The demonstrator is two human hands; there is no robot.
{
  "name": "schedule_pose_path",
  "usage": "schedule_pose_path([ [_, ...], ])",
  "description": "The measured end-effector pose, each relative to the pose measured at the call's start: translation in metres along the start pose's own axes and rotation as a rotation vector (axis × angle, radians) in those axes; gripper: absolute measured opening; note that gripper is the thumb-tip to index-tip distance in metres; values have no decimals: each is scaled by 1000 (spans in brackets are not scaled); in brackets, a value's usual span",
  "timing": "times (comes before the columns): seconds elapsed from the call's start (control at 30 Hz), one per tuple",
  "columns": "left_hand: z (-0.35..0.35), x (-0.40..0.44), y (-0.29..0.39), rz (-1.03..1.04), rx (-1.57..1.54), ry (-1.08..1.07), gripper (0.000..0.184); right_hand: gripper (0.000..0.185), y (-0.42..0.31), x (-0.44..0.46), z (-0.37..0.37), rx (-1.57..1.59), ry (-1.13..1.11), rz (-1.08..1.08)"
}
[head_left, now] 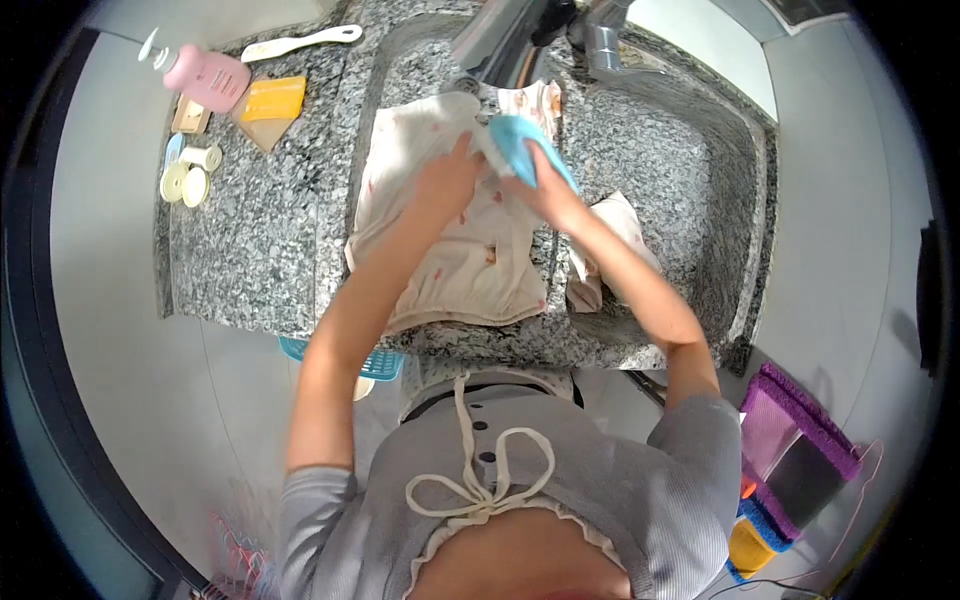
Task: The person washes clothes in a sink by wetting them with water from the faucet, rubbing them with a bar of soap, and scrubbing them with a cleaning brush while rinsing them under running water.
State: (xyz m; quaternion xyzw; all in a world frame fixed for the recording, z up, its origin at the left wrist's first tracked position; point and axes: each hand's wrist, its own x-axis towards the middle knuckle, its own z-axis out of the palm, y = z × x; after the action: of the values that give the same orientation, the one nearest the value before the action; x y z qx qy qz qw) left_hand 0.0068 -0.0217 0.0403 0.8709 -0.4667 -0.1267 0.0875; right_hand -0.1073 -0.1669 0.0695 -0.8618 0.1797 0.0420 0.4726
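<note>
A pale garment (440, 285) with small reddish prints lies spread over the granite divider and the left part of the sink. My left hand (447, 182) presses on its upper part, index finger stretched out towards the top; the other fingers are hard to make out. In my right hand (545, 195) is a light-blue scrubbing brush (515, 140), gripped from above and tilted. Its pale bristles face the cloth beside my left fingers. Another printed piece of cloth (540, 105) shows just beyond the brush.
A faucet (500, 45) overhangs the top of the garment. Crumpled cloth (620, 225) lies in the right basin (690, 150). On the left counter are a pink pump bottle (210, 80), a white-handled brush (300, 43), a yellow scraper (274, 99) and small round containers (185, 183).
</note>
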Motion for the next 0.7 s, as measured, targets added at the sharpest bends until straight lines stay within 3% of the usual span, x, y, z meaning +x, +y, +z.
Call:
schedule_pose_path([
  [0.1,28,42,-17,118,-198,14,36,74,17,-26,23,24,84,-89],
  [0.2,5,51,-18,121,60,-129,33,70,-6,-39,15,219,9,112],
  [0.3,-20,57,-30,-93,-2,-476,26,74,-1,-35,21,300,-80,63],
  [0.4,-29,40,-49,-132,200,-231,19,78,-6,-36,18,335,-264,131],
  [0.5,-33,32,-62,-186,309,-225,23,77,-13,-39,19,401,-379,199],
  [0.6,-23,23,-57,-167,299,-31,28,82,-14,-44,24,446,-416,199],
  [0.7,-25,8,-32,108,181,-128,41,82,-9,-47,29,424,-447,176],
])
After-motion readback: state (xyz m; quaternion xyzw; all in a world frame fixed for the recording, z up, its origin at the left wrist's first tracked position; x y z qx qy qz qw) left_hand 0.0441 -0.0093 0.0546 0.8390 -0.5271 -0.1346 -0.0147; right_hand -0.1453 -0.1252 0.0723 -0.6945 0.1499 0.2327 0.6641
